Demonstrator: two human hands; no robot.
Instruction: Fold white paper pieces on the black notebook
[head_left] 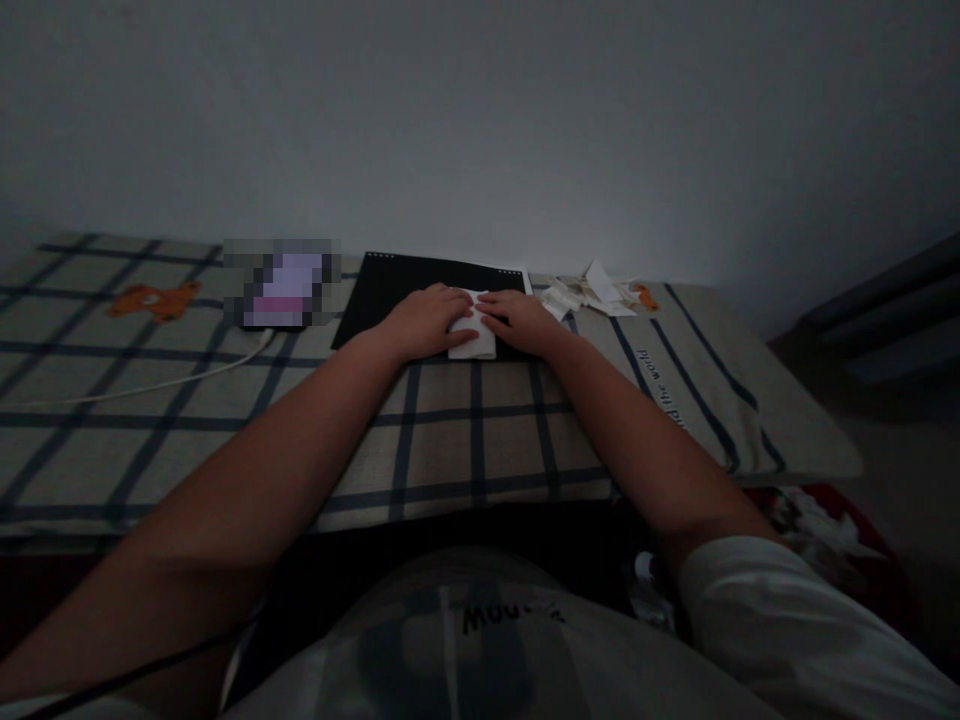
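Note:
A small folded white paper [474,338] lies on a black pad [390,285] near the far edge of a table covered in a checked cloth [465,440]. My left hand [429,320] rests flat on the paper's left side, fingers together and pressing down. From the right, my right hand [517,318] presses the paper's upper right part with its fingertips. Both hands meet over the paper, and part of it is hidden beneath them.
A pile of crumpled white paper scraps [589,293] lies right of the pad. A blurred phone [283,285] with a white cable [172,380] sits to the left. The wall stands just behind the table. Red and white clutter [817,520] lies below the table's right edge.

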